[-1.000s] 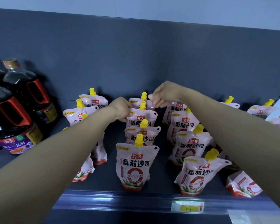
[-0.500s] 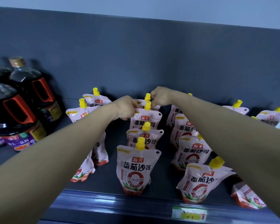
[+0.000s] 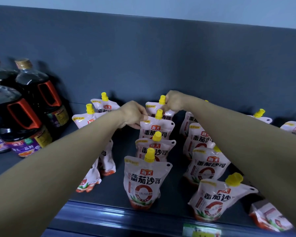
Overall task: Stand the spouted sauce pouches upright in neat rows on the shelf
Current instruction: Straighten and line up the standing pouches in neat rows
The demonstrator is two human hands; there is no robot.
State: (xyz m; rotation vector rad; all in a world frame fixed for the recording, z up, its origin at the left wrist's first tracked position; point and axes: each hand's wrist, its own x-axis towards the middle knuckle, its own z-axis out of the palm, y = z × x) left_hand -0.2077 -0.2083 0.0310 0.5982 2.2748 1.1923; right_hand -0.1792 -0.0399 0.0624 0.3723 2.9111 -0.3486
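Note:
White sauce pouches with yellow spout caps stand on a dark shelf in three rows running front to back. In the middle row, the front pouch stands upright with more behind it. My right hand pinches the top of the rearmost middle pouch beside its yellow cap. My left hand holds the upper left corner of the pouch just in front of it. The left row is partly hidden by my left arm. The right row stands behind my right arm.
Large dark soy sauce bottles with orange handles stand at the left. A pouch lies on its side at the front right. More pouches sit at the far right. A price tag is on the shelf's front rail.
My right hand has moved from just right of the rearmost middle pouch onto its top by the cap. My left hand stays at the second-rearmost pouch's corner. The camera has shifted closer.

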